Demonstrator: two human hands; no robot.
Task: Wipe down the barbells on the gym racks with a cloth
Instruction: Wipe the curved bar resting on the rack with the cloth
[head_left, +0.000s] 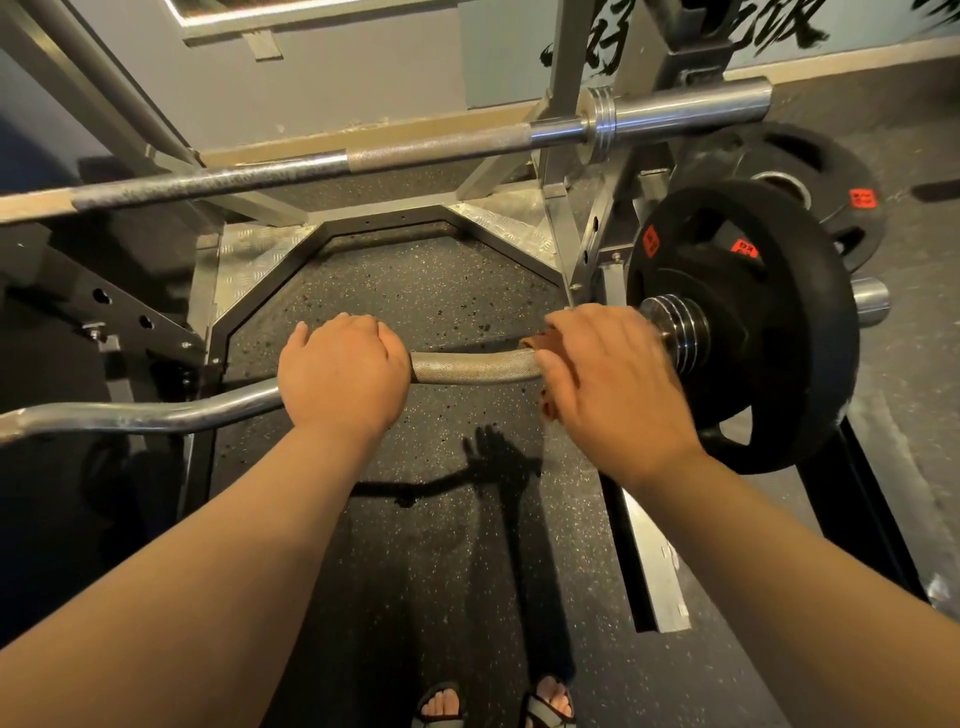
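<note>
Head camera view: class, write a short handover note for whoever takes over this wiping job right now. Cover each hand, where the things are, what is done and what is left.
Left hand: grips the curved bar.
Right hand: holds the cloth around the curved bar, next to the collar and the black weight plate. The cloth is mostly hidden under the hand.
Straight bar: sits higher up, beyond the curved bar, with no hand on it.
Done: cannot tell how much is wiped.
Left: probably the rest of the curved bar, then the straight bar.
</note>
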